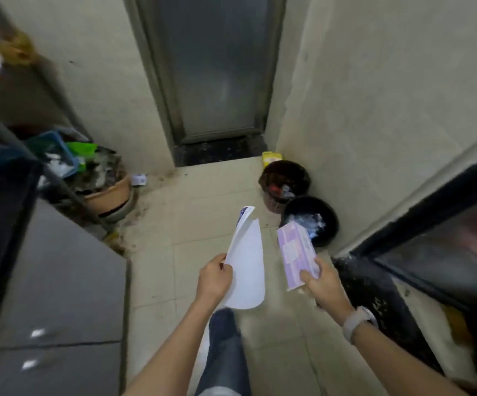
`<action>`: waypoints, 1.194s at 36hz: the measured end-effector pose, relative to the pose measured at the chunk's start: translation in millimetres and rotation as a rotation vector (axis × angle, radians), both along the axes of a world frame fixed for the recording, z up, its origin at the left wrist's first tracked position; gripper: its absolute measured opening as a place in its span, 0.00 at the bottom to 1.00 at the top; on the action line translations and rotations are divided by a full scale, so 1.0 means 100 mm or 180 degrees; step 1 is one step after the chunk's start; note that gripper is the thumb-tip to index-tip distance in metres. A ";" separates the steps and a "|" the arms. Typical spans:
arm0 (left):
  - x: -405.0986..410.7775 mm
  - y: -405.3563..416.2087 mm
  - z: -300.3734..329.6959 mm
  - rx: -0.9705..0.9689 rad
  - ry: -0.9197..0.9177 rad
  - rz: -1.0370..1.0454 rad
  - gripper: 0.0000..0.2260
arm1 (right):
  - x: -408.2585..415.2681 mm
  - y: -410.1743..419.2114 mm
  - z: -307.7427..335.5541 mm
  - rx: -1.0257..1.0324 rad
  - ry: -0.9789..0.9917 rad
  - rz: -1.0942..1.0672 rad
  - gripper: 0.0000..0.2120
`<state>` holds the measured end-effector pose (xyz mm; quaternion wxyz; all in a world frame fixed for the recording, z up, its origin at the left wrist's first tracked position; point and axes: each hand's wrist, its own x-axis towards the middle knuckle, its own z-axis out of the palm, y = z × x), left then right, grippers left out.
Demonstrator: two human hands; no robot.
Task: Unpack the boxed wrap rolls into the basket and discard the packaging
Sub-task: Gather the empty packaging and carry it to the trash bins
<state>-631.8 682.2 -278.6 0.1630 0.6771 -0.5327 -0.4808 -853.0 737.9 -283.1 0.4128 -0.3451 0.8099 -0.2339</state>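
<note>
My left hand (214, 280) grips the edge of a flattened white piece of packaging (247, 264), which curves upward over the tiled floor. My right hand (321, 284) holds a purple and white carton (296, 254) by its lower end, tilted toward two dark round waste bins. The nearer bin (327, 224) holds crumpled clear and white waste, and the carton's top edge overlaps its rim. The farther bin (284, 181) has red and mixed rubbish inside. No wrap rolls or basket for them show clearly.
A closed grey door (211, 70) stands ahead between pale walls. At left are a grey cabinet (60, 281), a blue basket (57, 155) with clutter and a tan basin (111, 192). A dark counter edge (420, 224) runs along the right. My leg (226, 350) is below.
</note>
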 end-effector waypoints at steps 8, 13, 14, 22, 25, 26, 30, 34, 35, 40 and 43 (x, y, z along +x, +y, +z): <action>-1.49 -1.32 -0.51 0.0512 0.0016 -0.1338 0.17 | -1.01 -0.70 -0.43 0.0456 -0.0021 -0.1085 0.23; -2.22 -2.26 -1.12 0.0814 -0.0063 -0.1925 0.13 | -1.53 -1.49 -0.96 0.0696 -0.0166 -0.1637 0.22; -2.35 -2.43 -1.28 0.0829 -0.0099 -0.1937 0.15 | -1.62 -1.64 -1.10 0.0733 -0.0210 -0.1755 0.22; -3.22 -3.39 -2.47 0.0049 -0.0426 -0.2137 0.19 | -2.23 -2.50 -2.26 0.0934 -0.0575 -0.2513 0.25; -3.49 -3.55 -2.83 -0.0310 -0.0434 -0.2278 0.17 | -2.45 -2.66 -2.71 0.0985 -0.0638 -0.2664 0.25; -3.56 -3.58 -2.96 -0.0417 -0.0467 -0.2315 0.17 | -2.52 -2.71 -2.85 0.1017 -0.0640 -0.2665 0.24; -3.73 -3.64 -3.52 -0.0769 -0.0556 -0.2581 0.18 | -2.71 -2.88 -3.37 0.1167 -0.0627 -0.2608 0.23; -3.86 -3.71 -4.10 -0.0495 -0.0644 -0.2907 0.18 | -2.84 -3.05 -3.81 0.1283 -0.0554 -0.2051 0.24; -3.89 -3.73 -4.21 -0.0366 -0.0610 -0.3030 0.19 | -2.86 -3.08 -3.89 0.1279 -0.0598 -0.2020 0.25; -3.99 -3.79 -4.41 -0.0023 -0.1158 -0.3615 0.24 | -2.91 -3.15 -4.03 0.1340 -0.0708 -0.1912 0.29; -4.08 -3.82 -4.23 0.0045 -0.1495 -0.3785 0.25 | -2.97 -3.17 -3.90 0.1304 -0.0653 -0.1797 0.25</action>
